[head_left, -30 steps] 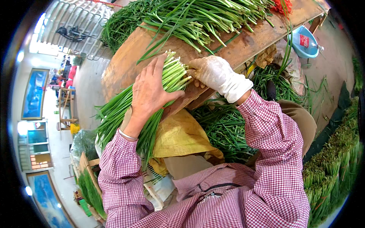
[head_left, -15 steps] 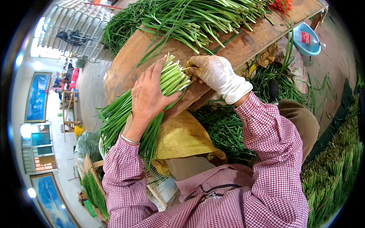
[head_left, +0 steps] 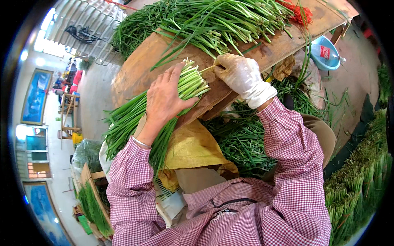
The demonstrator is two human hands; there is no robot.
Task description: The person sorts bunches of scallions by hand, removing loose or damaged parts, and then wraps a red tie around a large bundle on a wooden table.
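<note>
A bunch of green chives (head_left: 180, 91) lies at the near edge of the wooden board (head_left: 135, 69), its pale cut ends toward the upper right and its leaves hanging to the lower left. My bare left hand (head_left: 166, 92) is wrapped over the bunch, thumb on the near side, a band at the wrist. My right hand (head_left: 238, 69), in a stained white glove, is closed in a pinch just right of the cut ends. From its fingertips a thin pale stalk (head_left: 207, 69) stretches to the bunch.
A large heap of loose chives (head_left: 230, 20) covers the board's far side, beside red ties (head_left: 301, 14). Trimmings (head_left: 242, 139) lie below the board, near a yellow sack (head_left: 193, 147). A blue basin (head_left: 324, 51) stands at right, above rows of bundled chives (head_left: 357, 192).
My right hand has moved slightly up and to the right, away from the bunch, and the thin stalk now shows between them. The left hand keeps its hold on the bunch.
</note>
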